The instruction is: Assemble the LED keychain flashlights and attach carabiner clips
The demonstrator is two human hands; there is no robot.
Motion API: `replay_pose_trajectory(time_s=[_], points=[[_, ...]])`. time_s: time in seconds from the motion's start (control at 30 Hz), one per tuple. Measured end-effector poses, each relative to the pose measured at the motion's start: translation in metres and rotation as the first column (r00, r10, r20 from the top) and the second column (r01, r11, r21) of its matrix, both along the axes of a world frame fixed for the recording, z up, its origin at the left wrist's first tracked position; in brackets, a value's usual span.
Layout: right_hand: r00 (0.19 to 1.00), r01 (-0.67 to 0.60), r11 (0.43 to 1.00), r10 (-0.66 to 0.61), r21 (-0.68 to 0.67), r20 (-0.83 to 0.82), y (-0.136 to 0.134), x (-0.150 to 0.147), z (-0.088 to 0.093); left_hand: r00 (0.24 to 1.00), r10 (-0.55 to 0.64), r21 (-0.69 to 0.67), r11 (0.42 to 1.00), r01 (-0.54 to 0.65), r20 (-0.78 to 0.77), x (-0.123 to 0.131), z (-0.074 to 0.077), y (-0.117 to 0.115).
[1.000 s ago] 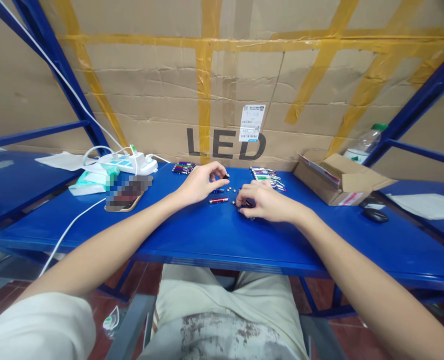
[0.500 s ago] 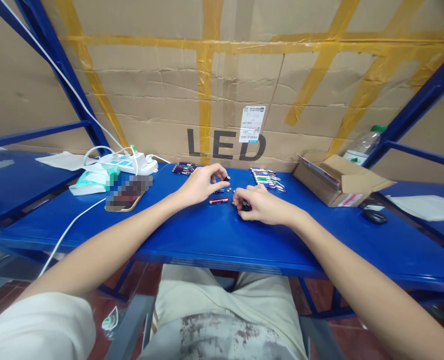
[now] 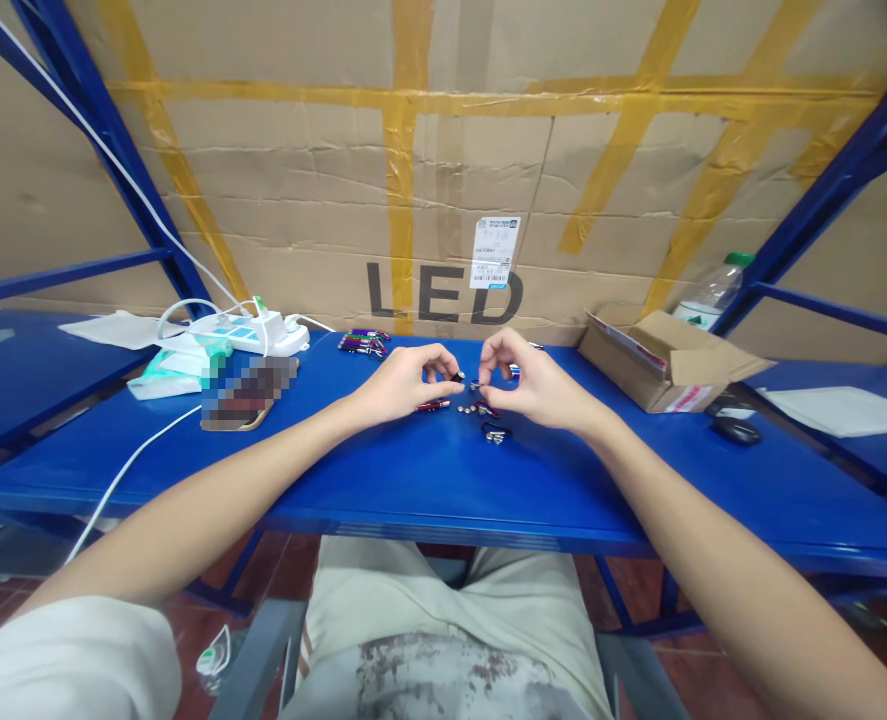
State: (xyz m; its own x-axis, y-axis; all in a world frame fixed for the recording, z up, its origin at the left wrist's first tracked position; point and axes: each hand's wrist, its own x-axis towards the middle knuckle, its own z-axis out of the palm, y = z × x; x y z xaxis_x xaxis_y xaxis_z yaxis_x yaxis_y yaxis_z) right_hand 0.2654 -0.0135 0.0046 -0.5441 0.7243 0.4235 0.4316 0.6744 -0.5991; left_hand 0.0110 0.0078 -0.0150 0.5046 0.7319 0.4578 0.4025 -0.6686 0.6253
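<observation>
My left hand [image 3: 411,382] is closed in a pinch on a small black cylindrical piece [image 3: 458,377] with a pale end. Just to its right, my right hand [image 3: 529,378] holds its thumb and fingertips close together; what is between them is too small to make out. Below the left fingers lies a red metal tube [image 3: 433,406], partly covered by that hand. Several tiny silver pieces [image 3: 467,409] lie on the table between the hands. Nearer me is a small black item with silver pieces [image 3: 495,435].
Slim coloured metal tubes with clips [image 3: 363,343] lie at back left. A phone [image 3: 249,395], power strip [image 3: 267,333] and green-white packet [image 3: 180,366] are at left. At right stand an open carton [image 3: 668,360], a bottle [image 3: 717,290] and a black mouse [image 3: 736,429]. Cardboard walls the back.
My right hand has risen away from the black item with silver pieces, uncovering it, and now hovers opposite my left hand. The left still pinches the black piece. The view has shifted slightly.
</observation>
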Motion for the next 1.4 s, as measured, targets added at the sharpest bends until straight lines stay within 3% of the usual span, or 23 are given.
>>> replay_pose_trajectory(time_s=[0.2,0.97,1.4], points=[[0.998,0.041,0.992,-0.036,0.122,-0.043,-0.006,-0.005,0.000,0.999,-0.036,-0.016,0.999,0.036,0.005,0.012,-0.006,-0.012],[0.996,0.020,0.973,-0.039,0.232,0.079,-0.008,-0.005,-0.001,0.998,-0.045,-0.019,0.999,0.046,0.037,0.014,-0.009,-0.012],[0.997,0.057,0.958,-0.068,0.283,0.029,-0.010,-0.004,0.003,0.994,-0.060,-0.021,0.998,0.062,0.086,0.011,-0.007,-0.010]])
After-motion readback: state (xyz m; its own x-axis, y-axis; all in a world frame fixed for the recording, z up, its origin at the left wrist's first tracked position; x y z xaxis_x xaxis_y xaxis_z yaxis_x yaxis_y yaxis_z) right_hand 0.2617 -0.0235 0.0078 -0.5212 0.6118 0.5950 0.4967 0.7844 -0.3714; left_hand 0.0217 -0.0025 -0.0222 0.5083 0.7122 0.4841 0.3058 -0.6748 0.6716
